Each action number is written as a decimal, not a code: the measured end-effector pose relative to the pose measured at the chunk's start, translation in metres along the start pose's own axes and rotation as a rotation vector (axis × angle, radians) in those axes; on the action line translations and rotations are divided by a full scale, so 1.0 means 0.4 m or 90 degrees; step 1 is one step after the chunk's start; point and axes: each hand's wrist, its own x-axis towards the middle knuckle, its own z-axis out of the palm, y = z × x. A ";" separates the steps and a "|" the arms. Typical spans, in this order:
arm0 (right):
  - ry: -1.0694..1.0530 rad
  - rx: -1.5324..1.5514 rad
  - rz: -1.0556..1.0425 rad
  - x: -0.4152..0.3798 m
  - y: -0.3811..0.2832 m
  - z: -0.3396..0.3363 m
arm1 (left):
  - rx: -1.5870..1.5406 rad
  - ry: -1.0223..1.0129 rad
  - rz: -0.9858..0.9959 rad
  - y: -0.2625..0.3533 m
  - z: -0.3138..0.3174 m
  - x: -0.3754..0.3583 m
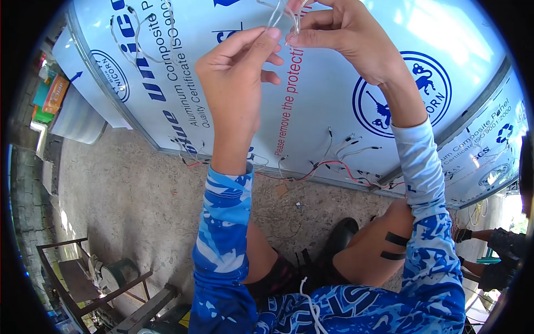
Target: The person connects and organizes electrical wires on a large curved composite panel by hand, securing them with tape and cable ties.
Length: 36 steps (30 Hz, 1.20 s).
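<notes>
Thin clear-and-white wires (276, 15) run between my two hands at the top of the view. My left hand (240, 67) pinches one strand between thumb and forefinger. Close beside it, my right hand (350, 42) is closed on the wire ends, with the thumb pressed to the fingers. Behind both hands lies a large white composite panel (311, 111) printed in blue and red. Several short wires with dark tips (347, 147) lie along its near edge, joined to a red wire (350, 170). More loose wires (139, 47) rest on the panel at the upper left.
A metal frame (111, 303) stands at the lower left on the concrete floor (133, 189). An orange packet (55, 94) and green items sit at the far left. Another person's legs (489, 256) show at the right edge. A second printed panel section (489, 145) adjoins on the right.
</notes>
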 end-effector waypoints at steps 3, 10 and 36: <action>-0.012 0.019 -0.003 0.009 0.026 -0.015 | -0.032 -0.002 -0.035 0.002 0.013 -0.011; -0.025 0.282 0.046 0.011 0.040 -0.037 | -0.079 -0.029 -0.028 -0.008 0.011 -0.010; 0.019 0.088 0.056 0.016 0.051 -0.034 | -0.174 0.000 -0.108 -0.029 0.039 -0.016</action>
